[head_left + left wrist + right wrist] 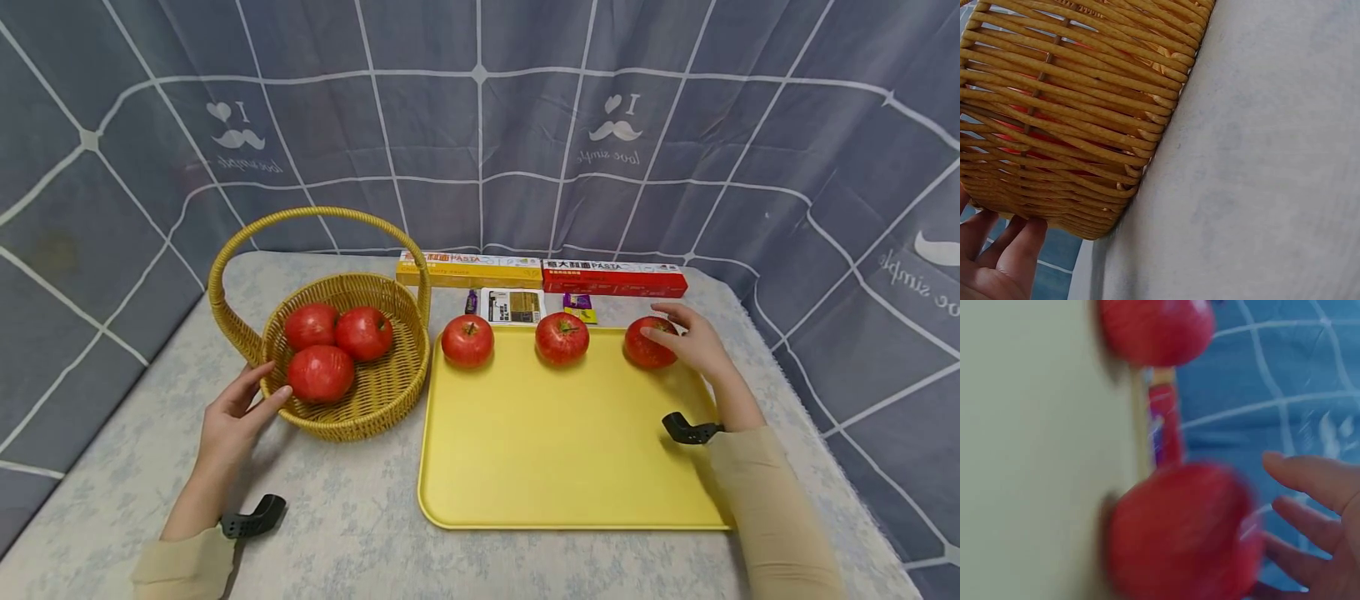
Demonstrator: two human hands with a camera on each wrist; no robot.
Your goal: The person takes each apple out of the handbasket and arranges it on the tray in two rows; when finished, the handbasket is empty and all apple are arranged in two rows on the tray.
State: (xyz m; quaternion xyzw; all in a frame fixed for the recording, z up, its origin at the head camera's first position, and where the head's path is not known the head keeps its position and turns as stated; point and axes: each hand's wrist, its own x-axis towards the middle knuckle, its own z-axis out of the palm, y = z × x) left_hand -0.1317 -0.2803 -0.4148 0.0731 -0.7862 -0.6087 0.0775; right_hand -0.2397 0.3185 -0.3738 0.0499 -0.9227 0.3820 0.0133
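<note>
Right hand (pixel 693 343) nearer, fingers spread; apple (pixel 647 347) just palm-side, at far-right corner of tray (pixel 555 458) (left hand (pixel 234 417) at basket (pixel 352 429), tray's left; grip unclear).

Plain beige sleeves (pixel 776 517); two curved black wrist cameras (pixel 255 520), one just beyond each sleeve's end

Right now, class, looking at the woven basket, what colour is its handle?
The basket handle is golden yellow; the head view shows it best.
</note>
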